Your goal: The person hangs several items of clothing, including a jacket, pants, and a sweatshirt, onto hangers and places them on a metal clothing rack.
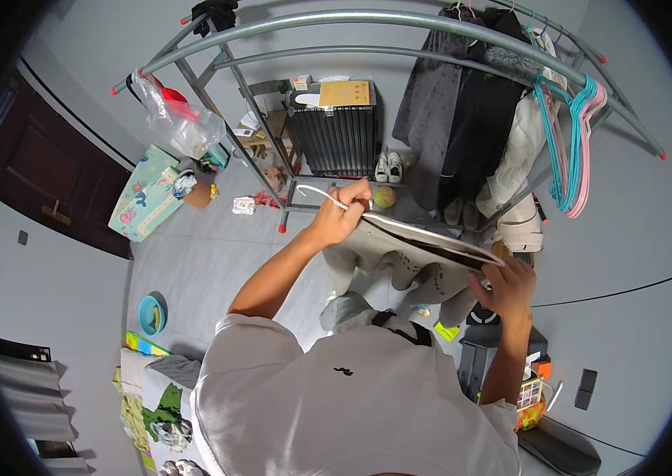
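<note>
A light grey-beige garment (395, 259) with dark lettering hangs between my hands in front of my chest. Its opening gapes along the top and shows a dark inside. A pale clothes hanger (431, 233) runs along that opening, its white hook pointing up and left. My left hand (340, 211) is closed around the hanger near the base of the hook, by the garment's left end. At the other end, my right hand (505, 285) pinches the garment's edge beside the hanger's tip. Folds of cloth hide the garment's lower part.
A metal clothes rack (336, 18) spans the space ahead, carrying coats (461, 113), blue and pink hangers (577, 143) and a plastic bag (178, 119). Behind it stands a black oil-filled radiator (336, 140). A ball (384, 196) and white shoes (389, 166) sit low near the rack.
</note>
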The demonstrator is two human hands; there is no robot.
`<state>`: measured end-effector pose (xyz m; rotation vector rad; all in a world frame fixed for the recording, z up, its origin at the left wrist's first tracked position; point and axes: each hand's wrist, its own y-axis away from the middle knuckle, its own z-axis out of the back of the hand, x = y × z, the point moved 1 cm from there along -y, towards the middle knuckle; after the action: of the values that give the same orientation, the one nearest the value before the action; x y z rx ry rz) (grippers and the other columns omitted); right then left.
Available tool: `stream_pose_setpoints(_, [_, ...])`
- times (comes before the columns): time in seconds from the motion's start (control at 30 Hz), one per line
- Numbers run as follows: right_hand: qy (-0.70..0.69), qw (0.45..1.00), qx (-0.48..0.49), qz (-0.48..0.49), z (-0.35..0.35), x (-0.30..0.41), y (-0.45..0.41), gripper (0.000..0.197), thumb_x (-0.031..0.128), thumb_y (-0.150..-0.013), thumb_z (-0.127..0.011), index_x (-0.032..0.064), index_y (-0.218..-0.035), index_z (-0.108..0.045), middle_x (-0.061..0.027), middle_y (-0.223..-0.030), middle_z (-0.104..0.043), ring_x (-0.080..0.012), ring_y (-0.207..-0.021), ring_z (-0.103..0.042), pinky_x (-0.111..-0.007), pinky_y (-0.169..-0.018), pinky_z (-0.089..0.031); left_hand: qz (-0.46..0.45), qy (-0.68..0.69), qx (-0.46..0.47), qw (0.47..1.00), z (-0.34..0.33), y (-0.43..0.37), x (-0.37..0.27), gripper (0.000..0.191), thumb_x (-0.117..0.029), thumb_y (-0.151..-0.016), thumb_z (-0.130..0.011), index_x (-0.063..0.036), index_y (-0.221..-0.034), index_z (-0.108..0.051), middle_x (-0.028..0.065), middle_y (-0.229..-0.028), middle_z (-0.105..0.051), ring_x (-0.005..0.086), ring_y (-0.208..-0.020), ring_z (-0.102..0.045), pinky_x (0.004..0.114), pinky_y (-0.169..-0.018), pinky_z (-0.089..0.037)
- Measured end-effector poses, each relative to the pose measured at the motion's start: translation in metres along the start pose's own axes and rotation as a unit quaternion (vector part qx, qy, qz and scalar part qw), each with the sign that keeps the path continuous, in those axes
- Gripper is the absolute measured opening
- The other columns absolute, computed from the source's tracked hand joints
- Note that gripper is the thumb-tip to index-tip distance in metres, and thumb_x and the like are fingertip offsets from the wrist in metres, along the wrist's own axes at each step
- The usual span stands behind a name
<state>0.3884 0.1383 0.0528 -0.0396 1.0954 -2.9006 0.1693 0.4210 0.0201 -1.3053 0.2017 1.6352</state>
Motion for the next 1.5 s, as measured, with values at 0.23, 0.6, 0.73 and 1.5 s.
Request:
stream_pose_setpoints(0.23, [0.006, 0.999, 0.022, 0.035, 0.008, -0.001, 0.005, 0.026, 0.018, -0.067, -0.079, 0.0121, -0.067, -0.054, -0.0007, -0.068, -0.058, -0.0208, -0.063, -0.058, -0.033, -0.052, -0.046, -0.050, -0.053, 0.037, 0.997, -0.004, -0.004, 0.001, 0.010, -0.009, -0.079, -0.043, 0.0005, -0.080, -0.046, 0.0118, -0.063, -0.047, 0.0214, -0.059, -0.049, 0.035, -0.055, -0.040])
stream_pose_setpoints(0.6, [0.068, 0.992, 0.060, 0.092, 0.044, -0.004, 0.006, 0.017, 0.010, -0.066, -0.073, 0.0069, -0.079, -0.062, -0.0044, -0.081, -0.059, -0.0270, -0.072, -0.060, -0.041, -0.067, -0.048, -0.056, -0.118, 0.047, 0.990, 0.007, -0.009, 0.012, 0.007, -0.008, -0.076, -0.046, -0.0026, -0.080, -0.046, 0.0134, -0.059, -0.047, 0.0302, -0.052, -0.050, 0.040, -0.052, -0.041])
stream_pose_setpoints(0.73, [0.074, 0.982, 0.168, 0.045, 0.038, -0.008, 0.021, 0.018, 0.010, -0.071, -0.066, 0.0111, -0.089, -0.064, -0.0051, -0.090, -0.064, -0.0214, -0.085, -0.063, -0.037, -0.068, -0.051, -0.121, -0.250, 0.078, 0.958, -0.021, -0.001, 0.010, 0.008, -0.011, -0.076, -0.050, -0.0059, -0.081, -0.053, 0.0147, -0.049, -0.047, 0.0362, -0.042, -0.050, 0.048, -0.045, -0.045])
stream_pose_setpoints(1.5, [-0.139, 0.948, 0.028, -0.285, -0.068, 0.022, 0.026, 0.044, 0.042, -0.085, -0.073, 0.0071, -0.066, -0.055, -0.0124, -0.057, -0.057, -0.0342, -0.051, -0.055, -0.042, -0.048, -0.040, -0.115, -0.210, -0.039, 0.970, -0.089, -0.005, -0.068, 0.020, -0.015, -0.085, -0.065, -0.0069, -0.099, -0.055, 0.0107, -0.065, -0.061, 0.0332, -0.058, -0.063, 0.041, -0.053, -0.049])
